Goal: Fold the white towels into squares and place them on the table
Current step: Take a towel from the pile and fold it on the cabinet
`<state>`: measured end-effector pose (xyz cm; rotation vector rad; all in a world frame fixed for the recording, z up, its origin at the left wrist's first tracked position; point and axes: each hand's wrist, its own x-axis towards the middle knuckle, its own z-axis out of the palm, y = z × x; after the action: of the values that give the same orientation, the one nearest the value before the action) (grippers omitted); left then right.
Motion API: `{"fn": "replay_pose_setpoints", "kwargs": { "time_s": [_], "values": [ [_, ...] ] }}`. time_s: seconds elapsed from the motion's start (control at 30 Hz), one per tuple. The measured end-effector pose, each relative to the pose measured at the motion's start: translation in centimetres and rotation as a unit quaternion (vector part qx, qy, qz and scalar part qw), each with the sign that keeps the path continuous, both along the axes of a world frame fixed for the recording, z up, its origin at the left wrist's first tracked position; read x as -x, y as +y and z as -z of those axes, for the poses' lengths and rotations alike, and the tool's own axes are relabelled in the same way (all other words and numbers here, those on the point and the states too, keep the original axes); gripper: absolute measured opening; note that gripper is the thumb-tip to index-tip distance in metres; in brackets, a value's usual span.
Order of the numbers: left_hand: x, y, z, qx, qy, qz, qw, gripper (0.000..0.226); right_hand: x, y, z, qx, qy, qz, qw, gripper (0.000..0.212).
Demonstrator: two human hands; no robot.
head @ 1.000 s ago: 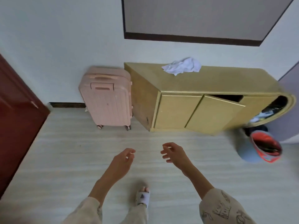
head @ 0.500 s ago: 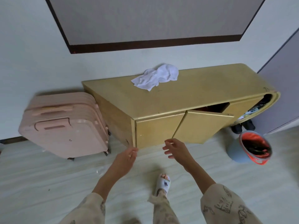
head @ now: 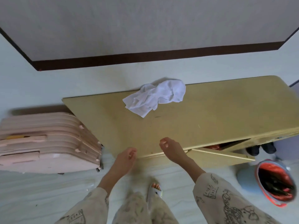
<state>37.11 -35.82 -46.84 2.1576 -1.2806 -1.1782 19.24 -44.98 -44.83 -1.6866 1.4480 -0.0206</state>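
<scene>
Both hands empty, fingers loosely curled: left hand [head: 125,157], right hand [head: 171,148]. White towel [head: 155,97] crumpled on cabinet top [head: 210,117], well beyond my fingertips.

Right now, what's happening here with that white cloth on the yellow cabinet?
A person stands at a low yellow cabinet with both hands held out and empty. The left hand and right hand hang loosely curled near its front edge, touching nothing. A crumpled white towel lies unfolded at the back of the top, near the wall. No folding is done yet. A pink suitcase stands on the person's left, a bin on the right.
</scene>
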Motion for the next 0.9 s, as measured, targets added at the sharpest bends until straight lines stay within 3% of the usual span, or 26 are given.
{"fn": "replay_pose_setpoints", "kwargs": {
  "time_s": [0.2,0.37,0.53,0.7,0.9],
  "values": [
    [-2.9,-9.6,2.1,-0.002,-0.032,-0.012,0.999,0.026,-1.2,-7.8,3.8,-0.02,0.082,-0.057,0.995,0.04],
    [-5.8,-18.7,4.1,-0.002,-0.09,0.043,0.995,0.014,-2.8,-13.7,7.5,0.029,0.168,-0.086,0.982,0.059],
    [-7.2,-26.2,6.7,0.046,-0.087,0.062,0.993,0.044,-2.6,-17.4,10.6,0.013,0.236,-0.091,0.967,0.095],
    [-6.3,-31.0,8.2,0.045,-0.137,0.067,0.987,0.054,-2.3,-17.9,11.9,0.012,0.26,-0.106,0.96,0.101],
    [-6.0,-33.3,8.3,0.041,-0.225,0.078,0.97,0.021,-1.9,-18.5,11.7,-0.009,0.255,-0.121,0.959,0.101]
  ]
}}
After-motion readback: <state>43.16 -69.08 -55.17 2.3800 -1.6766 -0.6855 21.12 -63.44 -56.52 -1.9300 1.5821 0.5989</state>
